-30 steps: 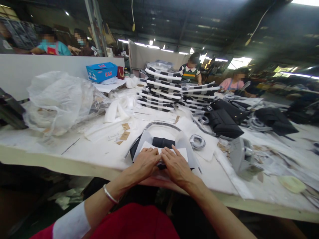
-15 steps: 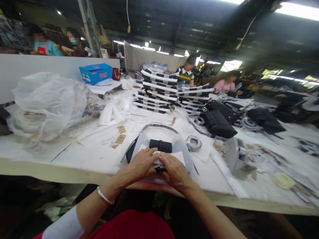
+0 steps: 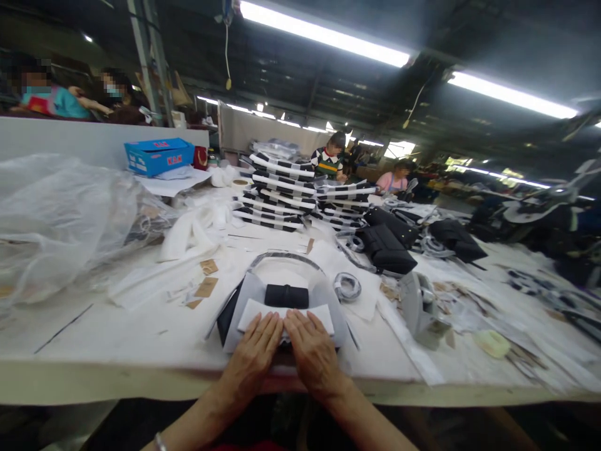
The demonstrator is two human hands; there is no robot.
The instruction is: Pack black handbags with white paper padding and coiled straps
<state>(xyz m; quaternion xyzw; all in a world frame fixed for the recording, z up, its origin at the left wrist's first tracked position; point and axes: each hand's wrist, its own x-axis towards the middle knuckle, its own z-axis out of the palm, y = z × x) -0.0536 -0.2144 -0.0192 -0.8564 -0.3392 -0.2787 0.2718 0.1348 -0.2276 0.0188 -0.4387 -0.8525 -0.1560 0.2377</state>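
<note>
My left hand (image 3: 253,357) and my right hand (image 3: 312,354) lie flat side by side, fingers stretched out, pressing down on a strip of white paper (image 3: 323,316) that wraps a black handbag (image 3: 286,295) at the near edge of the table. The bag's black flap shows just beyond my fingertips. Its curved grey handle (image 3: 286,258) arches away from me. Grey-white wrapping (image 3: 250,289) surrounds the bag's sides. Neither hand grips anything.
A roll of grey tape (image 3: 347,287) lies right of the bag, a grey tape dispenser (image 3: 419,307) further right. Striped black-and-white pieces (image 3: 277,191) are stacked behind, black bags (image 3: 387,247) beside them. A clear plastic bag (image 3: 61,216) fills the left. A blue box (image 3: 158,155) and other people sit beyond.
My hands went from curled fingers bunching the white paper to lying flat on it. The camera tilted up, so my hands and the bag sit lower in view.
</note>
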